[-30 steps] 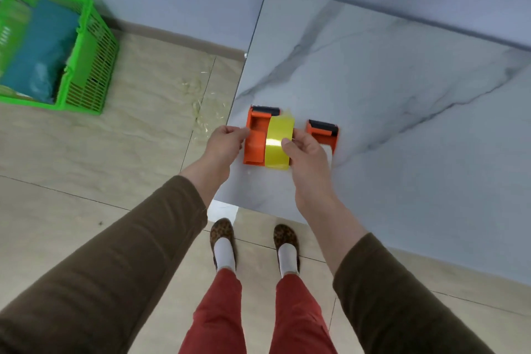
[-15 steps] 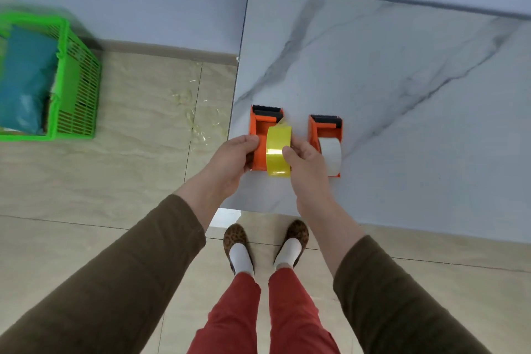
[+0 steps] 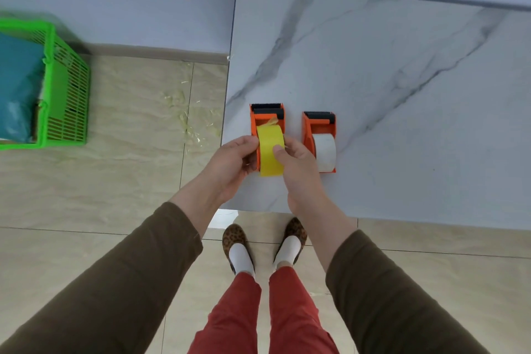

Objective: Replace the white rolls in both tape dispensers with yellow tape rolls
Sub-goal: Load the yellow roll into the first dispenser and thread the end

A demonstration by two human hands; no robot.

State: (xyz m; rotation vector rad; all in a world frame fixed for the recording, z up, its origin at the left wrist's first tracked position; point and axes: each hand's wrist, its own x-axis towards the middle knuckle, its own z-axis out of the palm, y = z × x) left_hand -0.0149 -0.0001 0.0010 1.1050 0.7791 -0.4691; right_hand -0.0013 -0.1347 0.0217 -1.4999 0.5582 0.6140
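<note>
Two orange tape dispensers stand side by side near the front left corner of the marble table [image 3: 402, 66]. The left dispenser [image 3: 267, 118] has a yellow tape roll [image 3: 269, 154] sitting in it, a short loose end curling up toward its black cutter. My left hand [image 3: 232, 162] grips the dispenser's left side with the thumb at the roll's edge. My right hand [image 3: 297, 165] holds the roll from the right, thumb pressed on its face. The right dispenser [image 3: 319, 126] carries a white roll [image 3: 325, 152] and stands untouched beside my right hand.
A green plastic basket [image 3: 66, 95] with a teal bag in it stands on the tiled floor at the left. Yellowish tape scraps [image 3: 186, 121] lie on the floor beside the table's left edge. A wall runs behind the table.
The view has swung so the table sits squarer and the white roll's dispenser is in full sight. Both hands stay on the yellow roll and left dispenser, the roll sitting lower in it.
</note>
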